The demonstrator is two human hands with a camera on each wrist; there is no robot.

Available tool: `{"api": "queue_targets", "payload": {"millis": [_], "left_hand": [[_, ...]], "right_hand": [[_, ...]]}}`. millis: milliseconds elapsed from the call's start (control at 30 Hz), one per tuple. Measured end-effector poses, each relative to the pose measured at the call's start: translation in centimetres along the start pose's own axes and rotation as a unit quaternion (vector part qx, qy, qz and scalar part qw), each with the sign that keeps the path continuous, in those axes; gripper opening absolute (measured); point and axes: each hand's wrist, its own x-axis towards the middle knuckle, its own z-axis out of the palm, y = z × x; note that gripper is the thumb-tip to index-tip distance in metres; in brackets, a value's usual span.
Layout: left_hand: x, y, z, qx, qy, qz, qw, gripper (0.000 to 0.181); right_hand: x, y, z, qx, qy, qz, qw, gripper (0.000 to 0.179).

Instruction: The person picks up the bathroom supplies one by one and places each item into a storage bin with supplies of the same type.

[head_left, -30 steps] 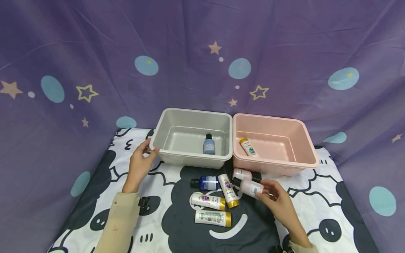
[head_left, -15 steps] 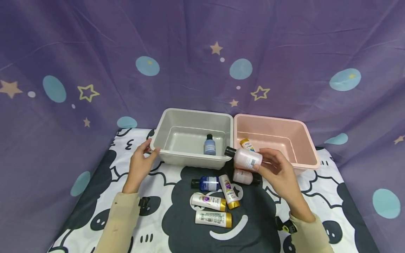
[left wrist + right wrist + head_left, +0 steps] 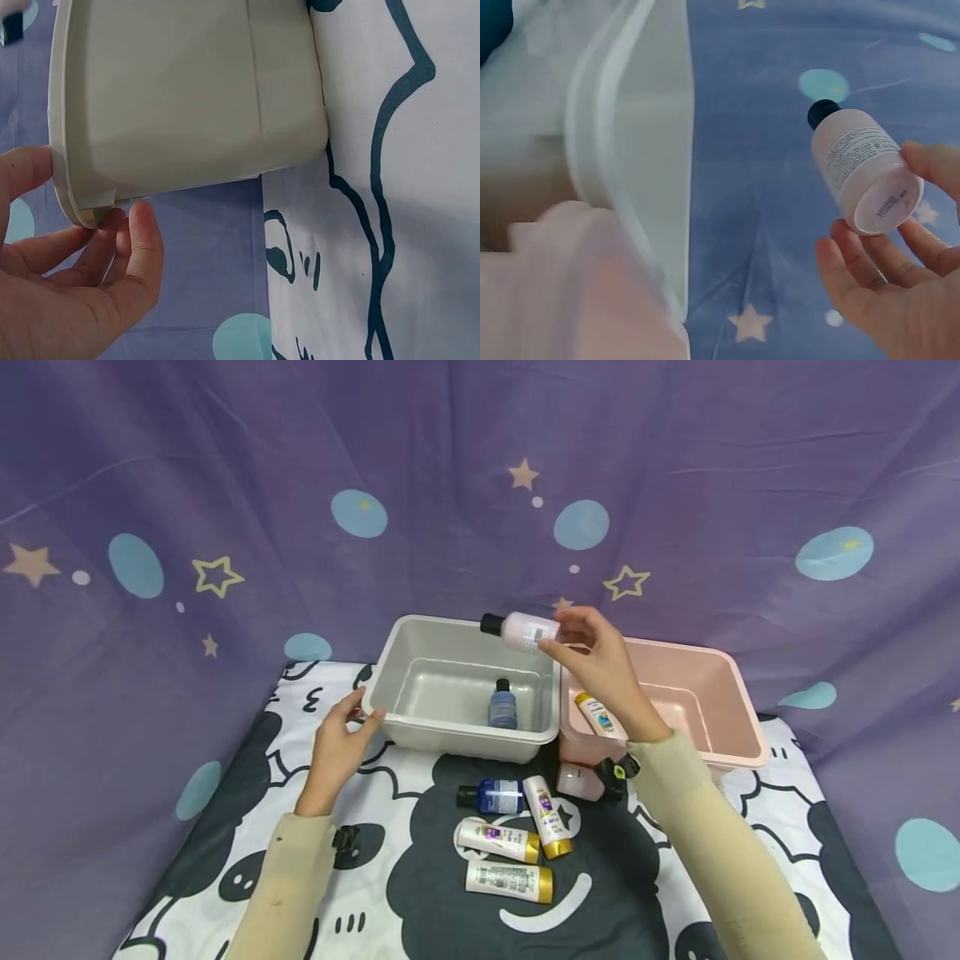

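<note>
My right hand (image 3: 596, 652) pinches the base end of a pale pink bottle (image 3: 527, 631), its black cap pointing left. The bottle is held over the back right part of the grey bin (image 3: 450, 739). In the right wrist view the bottle (image 3: 855, 161) shows its printed label and its base. My left hand (image 3: 341, 747) grips the grey bin's front left corner, thumb on one side of the rim and fingers under it, as the left wrist view shows at the rim (image 3: 61, 150). A light blue bottle (image 3: 502, 708) stands inside the grey bin.
A pink bin (image 3: 738, 714) adjoins the grey one on the right, with a gold-capped tube (image 3: 595, 713) inside. On the sheep-patterned cloth lie a dark blue bottle (image 3: 501, 797), another pink bottle (image 3: 579, 782) and white gold-capped tubes (image 3: 498, 878). A purple curtain (image 3: 450, 485) hangs behind.
My right hand has lifted the pink bottle from the cloth, carrying it up and left past the pink bin to above the grey bin. The left hand has kept its place on the rim.
</note>
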Motion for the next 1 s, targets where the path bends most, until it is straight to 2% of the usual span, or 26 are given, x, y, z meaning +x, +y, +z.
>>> {"api": "queue_targets", "payload": {"millis": [167,333,433,600,1000], "left_hand": [[0.1,-0.2,0.0,-0.001,-0.002,-0.002,1.0000,0.064],[0.2,-0.2,0.0,-0.003,-0.002,-0.001,1.0000,0.065],[0.2,-0.2,-0.1,-0.005,-0.002,-0.004,1.0000,0.065],[0.3,-0.2,-0.1,-0.008,-0.002,-0.012,0.9999,0.063],[0.2,-0.4,-0.1,-0.016,0.002,-0.007,0.9999,0.062]], "right_hand": [[3.3,1.2,1.9,-0.015,-0.023,0.031,0.9991,0.046],[5.4,2.6,3.7,-0.050,-0.055,0.075,0.9944,0.053],[6.1,3.3,4.6,-0.063,-0.068,0.090,0.9915,0.053],[6.8,4.2,5.5,-0.079,-0.082,0.093,0.9892,0.049],[7.7,4.8,6.5,-0.107,-0.092,0.112,0.9836,0.044]]}}
